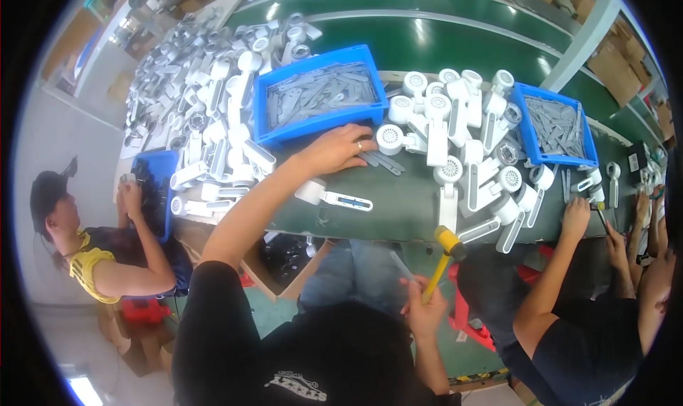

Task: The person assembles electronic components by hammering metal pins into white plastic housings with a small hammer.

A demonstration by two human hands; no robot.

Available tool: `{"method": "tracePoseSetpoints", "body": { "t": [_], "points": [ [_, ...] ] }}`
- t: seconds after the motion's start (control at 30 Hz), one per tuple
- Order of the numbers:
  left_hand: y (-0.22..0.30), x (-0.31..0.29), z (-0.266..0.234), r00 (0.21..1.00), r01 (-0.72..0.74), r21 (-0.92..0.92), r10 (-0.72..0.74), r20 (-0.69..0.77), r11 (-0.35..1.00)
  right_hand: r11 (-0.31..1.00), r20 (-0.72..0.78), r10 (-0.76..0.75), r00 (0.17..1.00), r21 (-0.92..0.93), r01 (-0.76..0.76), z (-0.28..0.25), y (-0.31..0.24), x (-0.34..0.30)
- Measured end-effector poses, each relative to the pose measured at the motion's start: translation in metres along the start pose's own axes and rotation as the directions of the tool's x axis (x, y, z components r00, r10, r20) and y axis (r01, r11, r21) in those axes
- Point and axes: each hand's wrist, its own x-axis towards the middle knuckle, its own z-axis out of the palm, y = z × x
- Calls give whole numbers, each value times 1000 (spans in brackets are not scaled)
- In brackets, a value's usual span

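Note:
My left hand (347, 148) reaches across the workbench in front of a blue bin of grey strips. Its fingers, one with a ring, lie stretched over a few loose flat grey strips (384, 162). Down by my lap, my right hand (427, 308) is closed around the yellow handle of a small mallet (441, 267), whose yellow and black head points up. A pale, blurred strip (402, 265) also sticks out at that hand's fingers. Nearer me than my left hand, a white handheld fan part (334, 195) with a slot in its handle lies on the bench.
A large blue bin (320, 127) of grey strips stands ahead. White fan parts (455, 139) pile up on both sides. Another blue bin (555, 160) is at the right, beside a co-worker's hand (575, 217). A second co-worker (107, 256) sits left. A cardboard box (295, 286) is below the bench.

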Motion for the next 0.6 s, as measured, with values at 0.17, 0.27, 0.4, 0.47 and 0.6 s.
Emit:
{"method": "tracePoseSetpoints", "body": {
  "t": [0.17, 0.27, 0.4, 0.47, 0.6],
  "points": [
    [-12, 7, 7, 995, -81, 58, 77, 65, 995, 999, -62, 14, 998, -29, -16, 4, -4, -2],
    [-9, 13, 8, 987, -101, 87, 89, 134, 991, 998, -101, 52, 994, -23, -54, 10, -5, 0],
    [-13, 15, 22, 962, -272, 376, 242, 124, 886, 998, -101, 47, 994, -39, -51, 22, -15, 6],
    [-11, 13, 29, 961, -276, 381, 241, 136, 882, 998, -90, 35, 995, -51, -40, 26, -18, 9],
    [-16, 3, 28, 979, -190, 324, 154, 136, 927, 995, -77, 58, 995, -76, -64, 33, -19, 11]
  ]
}}
